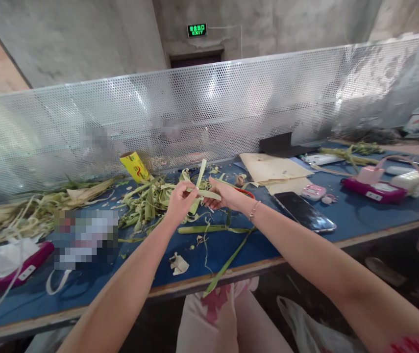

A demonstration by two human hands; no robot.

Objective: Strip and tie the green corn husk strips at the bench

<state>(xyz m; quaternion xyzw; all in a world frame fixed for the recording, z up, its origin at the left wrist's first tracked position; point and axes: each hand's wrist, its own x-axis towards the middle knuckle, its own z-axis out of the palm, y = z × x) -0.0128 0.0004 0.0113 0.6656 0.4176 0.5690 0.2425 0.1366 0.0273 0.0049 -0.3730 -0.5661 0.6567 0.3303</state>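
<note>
Both of my hands are raised over the middle of the blue table, close together. My left hand (183,197) pinches a pale green leaf strip (202,171), whose end sticks up above the fingers. The strip also runs across toward my right hand (224,194), whose fingers curl at its other end, with the thumb raised. Whether the right fingers grip it firmly is hard to see. A heap of green leaf strips (149,200) lies just left of and behind my hands. Below them, a long green strip (227,267) hangs over the table's front edge.
A yellow roll (135,166) leans behind the heap. Dry husks (84,193) lie at left, near a purple power strip (29,268). At right are a black phone (305,211), brown paper (273,169) and another purple power strip (374,190). A perforated metal screen (209,108) stands behind.
</note>
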